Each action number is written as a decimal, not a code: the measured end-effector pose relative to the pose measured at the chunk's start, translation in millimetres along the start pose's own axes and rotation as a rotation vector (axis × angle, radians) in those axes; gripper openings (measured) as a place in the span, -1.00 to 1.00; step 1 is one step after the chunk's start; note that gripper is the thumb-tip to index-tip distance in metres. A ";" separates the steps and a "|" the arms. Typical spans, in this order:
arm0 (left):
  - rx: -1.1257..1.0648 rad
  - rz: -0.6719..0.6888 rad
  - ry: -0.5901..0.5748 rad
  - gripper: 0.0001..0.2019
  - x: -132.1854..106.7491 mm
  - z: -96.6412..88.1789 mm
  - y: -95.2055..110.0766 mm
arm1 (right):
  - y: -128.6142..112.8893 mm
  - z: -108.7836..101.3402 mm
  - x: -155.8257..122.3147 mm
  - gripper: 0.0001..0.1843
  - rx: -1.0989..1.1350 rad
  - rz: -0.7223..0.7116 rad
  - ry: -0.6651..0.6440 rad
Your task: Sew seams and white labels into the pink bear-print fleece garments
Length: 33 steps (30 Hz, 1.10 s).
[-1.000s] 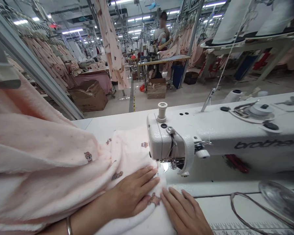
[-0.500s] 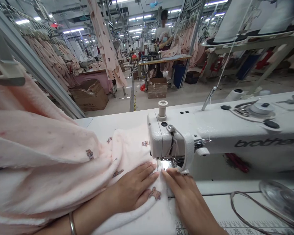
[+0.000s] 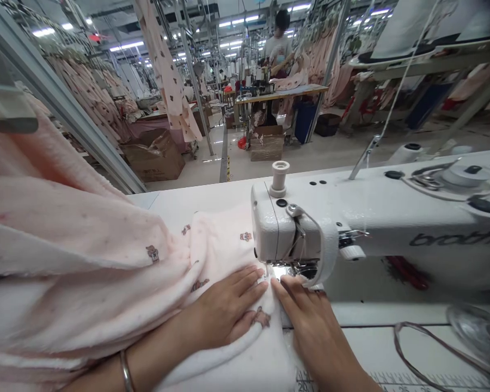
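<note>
A pale pink fleece fabric (image 3: 85, 272) printed with small bears lies heaped across the left and runs under the head of a white sewing machine (image 3: 351, 218). My left hand (image 3: 224, 310) lies flat on the fabric, fingers stretched toward the needle. My right hand (image 3: 306, 321) rests beside it, fingers extended and pressing the fabric's edge right in front of the presser foot (image 3: 292, 269). Both hands are side by side, their fingertips nearly touching. A metal bangle (image 3: 125, 370) circles my left wrist.
A ruler strip (image 3: 392, 378) is printed along the white table's front edge. A loop of grey cable (image 3: 428, 354) and a metal dish (image 3: 477, 332) lie at the right. Across the aisle stand cardboard boxes (image 3: 151, 158), hanging garments and another person at a table (image 3: 281, 49).
My right hand has slid forward from the near fabric edge up to the presser foot. My left hand has stayed flat on the fabric. The view has shifted slightly left.
</note>
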<state>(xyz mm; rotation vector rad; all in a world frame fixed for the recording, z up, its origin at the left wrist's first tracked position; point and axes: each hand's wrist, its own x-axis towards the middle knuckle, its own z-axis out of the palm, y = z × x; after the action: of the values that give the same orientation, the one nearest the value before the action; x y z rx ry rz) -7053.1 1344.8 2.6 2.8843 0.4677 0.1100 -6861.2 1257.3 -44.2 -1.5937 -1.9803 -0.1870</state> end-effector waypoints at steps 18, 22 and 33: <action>-0.033 0.032 0.048 -0.57 4.6 -5.2 -6.0 | 1.6 -1.0 -5.4 -0.42 -0.125 -0.035 0.013; -0.018 0.017 0.034 -0.59 6.8 -5.2 -9.8 | 2.0 4.1 -6.8 -0.34 -0.149 0.007 0.005; -0.036 -0.068 0.051 -0.61 11.9 -4.2 -16.3 | 4.0 5.9 -16.0 -0.38 -0.173 -0.010 -0.025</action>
<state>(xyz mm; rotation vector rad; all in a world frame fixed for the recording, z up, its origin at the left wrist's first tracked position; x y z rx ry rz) -7047.2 1364.6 3.5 2.8321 0.5672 0.1799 -6857.7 1247.6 -58.3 -1.7007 -2.0383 -0.3527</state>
